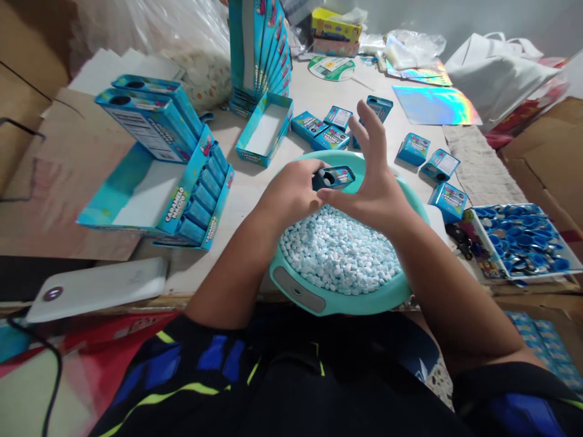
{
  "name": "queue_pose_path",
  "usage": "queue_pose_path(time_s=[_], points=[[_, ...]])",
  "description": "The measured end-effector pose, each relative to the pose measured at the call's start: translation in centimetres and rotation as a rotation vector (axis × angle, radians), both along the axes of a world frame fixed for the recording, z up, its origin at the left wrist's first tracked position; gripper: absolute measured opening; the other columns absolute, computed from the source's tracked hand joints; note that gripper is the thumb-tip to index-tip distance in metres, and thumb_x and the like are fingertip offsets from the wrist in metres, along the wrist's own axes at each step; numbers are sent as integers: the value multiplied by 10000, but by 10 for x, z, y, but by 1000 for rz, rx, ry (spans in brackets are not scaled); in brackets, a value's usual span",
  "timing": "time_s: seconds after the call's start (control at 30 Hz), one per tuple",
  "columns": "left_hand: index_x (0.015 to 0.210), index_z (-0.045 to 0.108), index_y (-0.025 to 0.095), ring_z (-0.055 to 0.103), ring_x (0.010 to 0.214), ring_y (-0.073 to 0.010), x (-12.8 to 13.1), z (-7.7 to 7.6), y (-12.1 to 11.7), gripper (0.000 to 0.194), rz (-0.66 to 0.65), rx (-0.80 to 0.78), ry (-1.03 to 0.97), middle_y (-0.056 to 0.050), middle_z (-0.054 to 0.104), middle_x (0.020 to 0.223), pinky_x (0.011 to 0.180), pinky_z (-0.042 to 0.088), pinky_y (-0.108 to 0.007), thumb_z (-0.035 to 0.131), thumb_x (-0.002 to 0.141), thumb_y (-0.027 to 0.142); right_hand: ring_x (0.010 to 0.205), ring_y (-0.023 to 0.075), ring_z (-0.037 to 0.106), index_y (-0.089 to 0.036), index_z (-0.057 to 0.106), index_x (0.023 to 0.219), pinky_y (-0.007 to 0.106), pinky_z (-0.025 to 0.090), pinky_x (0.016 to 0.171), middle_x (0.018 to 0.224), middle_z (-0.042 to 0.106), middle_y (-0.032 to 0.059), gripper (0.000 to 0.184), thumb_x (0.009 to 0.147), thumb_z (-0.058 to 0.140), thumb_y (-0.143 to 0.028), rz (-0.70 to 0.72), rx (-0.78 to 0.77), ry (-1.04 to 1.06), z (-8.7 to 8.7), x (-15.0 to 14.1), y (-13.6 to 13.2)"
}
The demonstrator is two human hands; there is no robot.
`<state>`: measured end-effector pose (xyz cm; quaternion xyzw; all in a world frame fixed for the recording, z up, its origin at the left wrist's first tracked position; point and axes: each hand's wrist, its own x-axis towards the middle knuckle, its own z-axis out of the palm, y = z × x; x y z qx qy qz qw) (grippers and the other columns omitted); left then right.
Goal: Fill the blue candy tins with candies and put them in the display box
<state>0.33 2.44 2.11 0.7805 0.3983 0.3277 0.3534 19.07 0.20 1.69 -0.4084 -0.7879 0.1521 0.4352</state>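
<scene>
From where I'm standing, the person sits at a cluttered table with a teal plastic basin in their lap or against the table edge, heaped with small pale-blue candies. The two hands are close together above the basin. The left hand is closed around a small blue tin, which is tipped on its side above the heap, with its dark open end toward the left hand. The right hand is open with its fingers splayed upward, and its thumb reaches in at the tin; I can't tell whether it is actually pressing on it.

The work in hand looks to be handling this one tin over the candies, and the moment calls for a steady left-hand hold while the right hand is free.

Beyond the basin, more small blue tins lie scattered on the table. To the left stands an open blue display box printed "Caramelo Macizo", with tins lined up in it, and an empty display tray sits near it. A holographic sheet lies further back, and a tray of blue caps sits at the right.
</scene>
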Motion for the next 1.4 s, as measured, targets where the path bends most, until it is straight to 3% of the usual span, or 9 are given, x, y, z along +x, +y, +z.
queue_pose_path(time_s=[0.13, 0.23, 0.43, 0.57, 0.67, 0.77, 0.97, 1.4], points=[[1035, 790, 174, 704, 915, -269, 1, -2, 1, 247, 12, 42, 32, -88, 780, 961, 801, 562, -377, 722, 803, 220, 1395, 357, 568, -343, 429, 1530, 609, 528, 1113, 1486, 586, 95, 667, 934, 686, -499, -97, 19, 22, -1, 0, 0], [973, 783, 175, 694, 875, -255, 2, -6, 2, 202, 37, 58, 36, -69, 768, 902, 791, 550, -381, 754, 787, 251, 1280, 329, 637, -303, 534, 1423, 590, 563, 1050, 1378, 645, 98, 475, 1006, 585, -526, -151, 47, 68, 1, 0, -2], [993, 793, 220, 710, 946, -273, 0, -10, 5, 209, 14, 64, -22, -58, 789, 966, 826, 554, -405, 754, 789, 245, 1484, 343, 481, -388, 372, 1545, 534, 530, 1072, 1569, 517, 100, 731, 915, 701, -557, -144, 58, 45, 9, -2, -10], [1010, 796, 197, 710, 927, -273, 0, -8, 4, 210, 6, 74, 8, -73, 788, 958, 784, 550, -388, 743, 818, 265, 1132, 264, 664, -367, 419, 1475, 485, 568, 927, 1321, 638, 72, 615, 936, 662, -534, -99, 40, 128, 1, -3, -3], [1021, 791, 170, 702, 892, -261, 1, -7, 3, 235, 26, 76, 42, -79, 782, 945, 748, 535, -366, 751, 818, 281, 946, 213, 653, -357, 432, 1438, 450, 565, 857, 1154, 654, 35, 543, 947, 637, -461, -95, 24, 179, -2, -2, 2], [1049, 781, 162, 691, 860, -245, 1, -7, 4, 262, 19, 91, 60, -77, 780, 948, 721, 516, -349, 741, 816, 274, 1042, 235, 632, -331, 478, 1415, 475, 542, 952, 1137, 656, 41, 545, 903, 665, -351, -85, 0, 95, 1, -1, 1], [951, 740, 165, 674, 828, -229, -2, -7, 5, 153, -7, 116, 68, -54, 760, 883, 669, 465, -324, 664, 823, 198, 1220, 284, 586, -291, 706, 1104, 555, 461, 1084, 1235, 635, 62, 264, 884, 604, -188, -59, -63, -109, 4, -8, -4], [988, 764, 169, 701, 920, -268, -2, -3, 2, 191, -21, 70, 26, -64, 782, 970, 769, 534, -351, 714, 830, 264, 1170, 257, 624, -284, 780, 985, 523, 489, 1075, 1159, 673, 57, 231, 907, 579, -203, -108, -106, -64, 5, -8, -2]])
